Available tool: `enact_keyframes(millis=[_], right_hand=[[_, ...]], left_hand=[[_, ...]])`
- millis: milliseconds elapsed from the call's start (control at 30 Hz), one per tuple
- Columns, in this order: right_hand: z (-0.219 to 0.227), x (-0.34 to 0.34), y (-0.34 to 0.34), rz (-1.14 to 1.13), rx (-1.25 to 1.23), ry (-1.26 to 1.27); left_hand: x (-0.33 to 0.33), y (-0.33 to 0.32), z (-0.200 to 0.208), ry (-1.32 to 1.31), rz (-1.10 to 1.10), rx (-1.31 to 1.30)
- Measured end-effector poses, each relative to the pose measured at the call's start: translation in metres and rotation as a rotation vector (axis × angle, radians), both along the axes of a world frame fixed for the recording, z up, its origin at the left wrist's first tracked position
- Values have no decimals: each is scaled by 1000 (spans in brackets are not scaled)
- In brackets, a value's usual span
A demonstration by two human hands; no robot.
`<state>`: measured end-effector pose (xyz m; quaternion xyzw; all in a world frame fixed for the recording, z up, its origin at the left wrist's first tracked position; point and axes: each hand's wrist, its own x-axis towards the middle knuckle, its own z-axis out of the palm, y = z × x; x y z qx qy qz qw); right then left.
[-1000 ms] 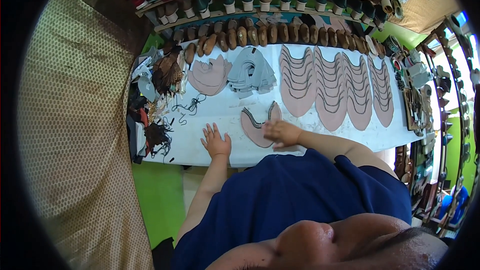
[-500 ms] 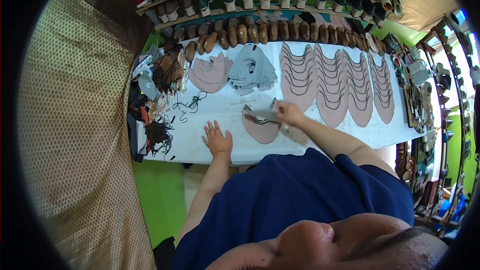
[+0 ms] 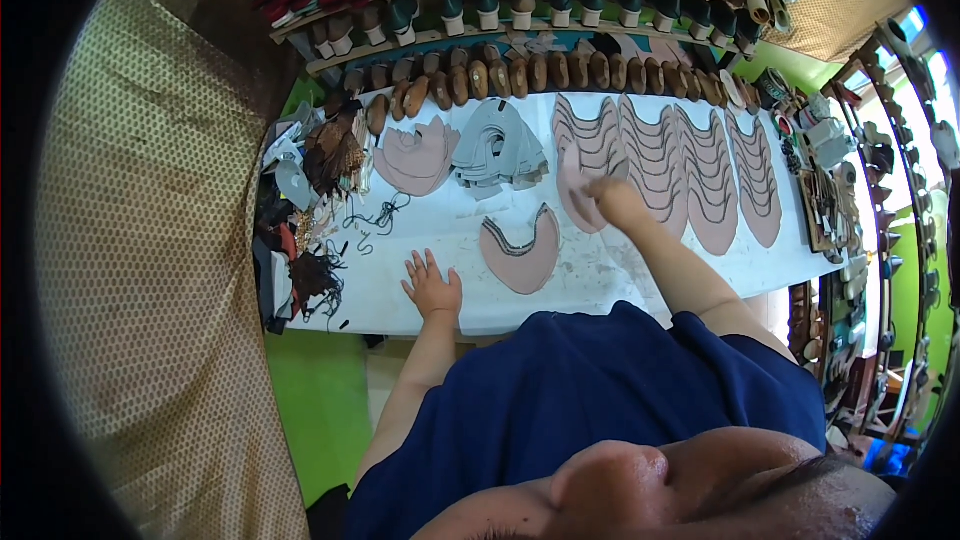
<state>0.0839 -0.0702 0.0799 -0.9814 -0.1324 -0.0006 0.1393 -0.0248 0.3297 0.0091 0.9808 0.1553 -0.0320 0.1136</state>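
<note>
On a white table (image 3: 400, 265), a person's left hand (image 3: 433, 288) lies open, palm down, beside a U-shaped pink piece (image 3: 525, 268) with dark trim, while the right hand (image 3: 613, 202), blurred, appears to pinch a pale pink piece (image 3: 571, 170) over the leftmost row of overlapping pieces (image 3: 590, 125). The step in hand looks like placing or lifting that piece, I cannot tell which; the next move calls for a light touch, leaving the row's overlap undisturbed.

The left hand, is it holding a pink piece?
No, the left hand rests spread open on the white table.
</note>
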Motion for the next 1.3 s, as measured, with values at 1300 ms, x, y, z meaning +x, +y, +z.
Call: enact_keyframes(millis=[1300], right_hand=[[-71,-103,125,440,258,187]], left_hand=[[1,1,2,3,0,-9]])
